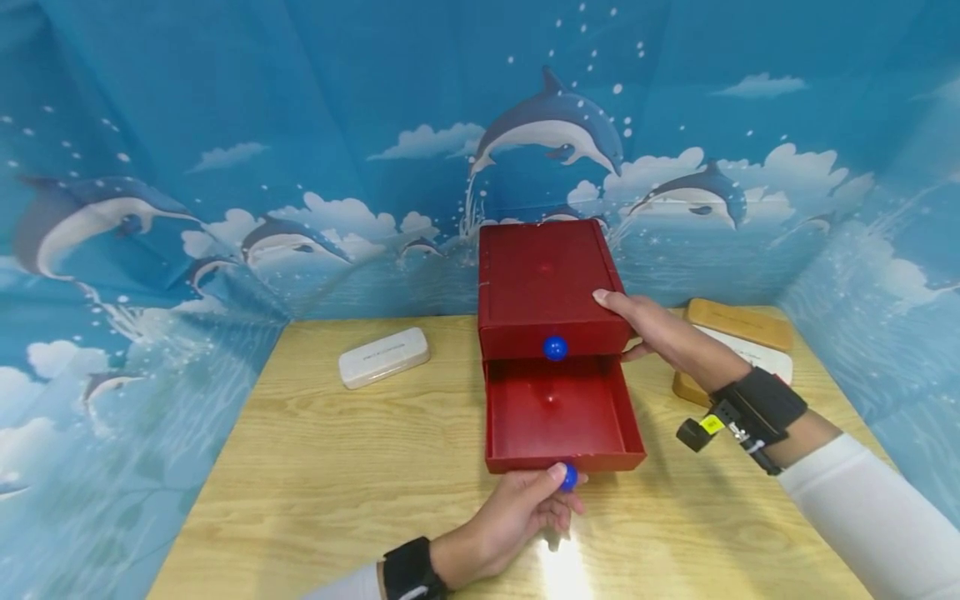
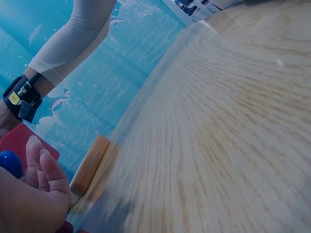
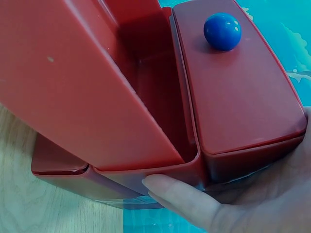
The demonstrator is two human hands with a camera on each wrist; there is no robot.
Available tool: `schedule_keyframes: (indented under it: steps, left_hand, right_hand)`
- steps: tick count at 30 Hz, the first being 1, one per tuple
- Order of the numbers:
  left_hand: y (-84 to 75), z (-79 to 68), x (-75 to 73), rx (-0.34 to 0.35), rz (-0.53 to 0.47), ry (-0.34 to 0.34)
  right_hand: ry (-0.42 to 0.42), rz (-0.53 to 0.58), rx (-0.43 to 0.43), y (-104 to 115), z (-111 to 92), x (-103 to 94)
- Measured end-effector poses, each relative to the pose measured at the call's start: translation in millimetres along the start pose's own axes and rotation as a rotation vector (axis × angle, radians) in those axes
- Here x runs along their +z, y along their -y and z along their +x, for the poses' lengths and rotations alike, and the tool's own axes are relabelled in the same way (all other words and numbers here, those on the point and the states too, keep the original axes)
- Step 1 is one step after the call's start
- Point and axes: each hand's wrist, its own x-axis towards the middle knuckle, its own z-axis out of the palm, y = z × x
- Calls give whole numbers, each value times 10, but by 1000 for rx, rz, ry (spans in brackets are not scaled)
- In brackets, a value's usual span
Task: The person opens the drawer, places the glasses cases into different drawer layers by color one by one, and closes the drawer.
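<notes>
A red drawer cabinet [image 1: 551,271] stands at the back of the table, its top drawer closed behind a round blue knob [image 1: 555,348]. Below that, an open drawer [image 1: 555,412] sticks out toward me with nothing in it. My left hand [image 1: 525,504] pinches this drawer's blue knob [image 1: 568,478] between thumb and fingers. My right hand [image 1: 648,321] holds the cabinet by its right side, thumb on the top and fingers along the side wall. Another closed drawer [image 3: 56,155] shows beneath the open one in the right wrist view.
A white oblong case [image 1: 384,358] lies left of the cabinet. To the right, partly behind my right forearm, are a brown case [image 1: 738,323], a white case [image 1: 772,360] and another brown case [image 1: 688,389]. A blue dolphin-print cloth [image 1: 337,100] hangs behind the wooden table [image 1: 330,467].
</notes>
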Motion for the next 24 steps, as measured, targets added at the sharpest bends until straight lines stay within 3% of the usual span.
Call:
schedule_keyframes:
  steps: [13,19,24]
  left_hand:
    - [-1,-55,28,-18,36,9]
    - [-21,-68,15,-29,60,55]
    - [-13,-116,-29,-15,193,114]
  right_hand:
    - [8,-2,-5,3,-1,2]
    - [10,-13,-4,25,-24,5]
    - [8,-4,-3,12,-14,1]
